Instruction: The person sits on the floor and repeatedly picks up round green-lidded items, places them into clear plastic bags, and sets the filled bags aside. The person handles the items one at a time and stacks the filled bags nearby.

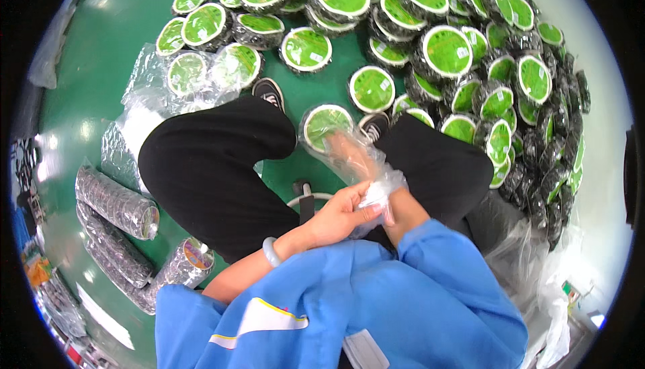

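Note:
My left hand [358, 206] pinches the bunched mouth of a clear plastic bag [375, 160] around my right wrist. Inside that bag is my right hand [347, 152], reaching away from me, its fingers on the near edge of a round package with a green face and white rim [322, 121]. The film blurs the fingers, and their undersides are hidden. This package is between my knees, inside the bag's far end. Beyond it lies a similar green-faced disc [372, 89] with black wrapped sides, near my right shoe.
Many similar discs [447, 51] are heaped ahead and to the right, against a pale wall. Clear plastic bags [146, 91] lie at the left on the green floor [101, 31]. Film-wrapped rolls of stacked discs [118, 202] are at the lower left. More plastic sheeting [524, 258] sits at the right.

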Motion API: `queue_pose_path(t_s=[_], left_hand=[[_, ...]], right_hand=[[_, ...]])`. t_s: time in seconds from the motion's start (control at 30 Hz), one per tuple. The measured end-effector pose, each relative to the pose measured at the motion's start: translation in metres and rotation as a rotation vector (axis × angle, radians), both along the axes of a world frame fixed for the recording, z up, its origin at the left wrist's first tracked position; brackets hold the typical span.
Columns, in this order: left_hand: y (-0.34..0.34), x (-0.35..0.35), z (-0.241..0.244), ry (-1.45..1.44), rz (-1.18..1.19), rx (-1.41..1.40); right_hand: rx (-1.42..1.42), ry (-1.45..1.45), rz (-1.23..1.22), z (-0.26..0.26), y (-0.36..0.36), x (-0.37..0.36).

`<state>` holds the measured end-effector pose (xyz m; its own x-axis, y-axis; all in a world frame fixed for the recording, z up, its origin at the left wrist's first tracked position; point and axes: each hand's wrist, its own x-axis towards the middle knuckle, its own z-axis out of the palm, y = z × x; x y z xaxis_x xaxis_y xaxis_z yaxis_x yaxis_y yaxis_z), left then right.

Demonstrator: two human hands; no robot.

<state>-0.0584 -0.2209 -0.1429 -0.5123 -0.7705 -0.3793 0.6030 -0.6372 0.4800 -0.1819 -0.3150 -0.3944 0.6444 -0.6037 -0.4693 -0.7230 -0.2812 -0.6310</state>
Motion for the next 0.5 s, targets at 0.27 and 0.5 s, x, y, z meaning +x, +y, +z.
queue_pose_path(t_s=[0.27,0.5], left_hand=[[-0.052,0.064,-0.147,-1.93,-0.393,-0.175],[-0.048,0.047,-0.096,-1.169,-0.285,-0.295]], right_hand=[[0.068,-0.306,0.422,0.087,-0.047,-0.007],[-0.353,0.709,-0.519,-0.011,-0.211,-0.104]])
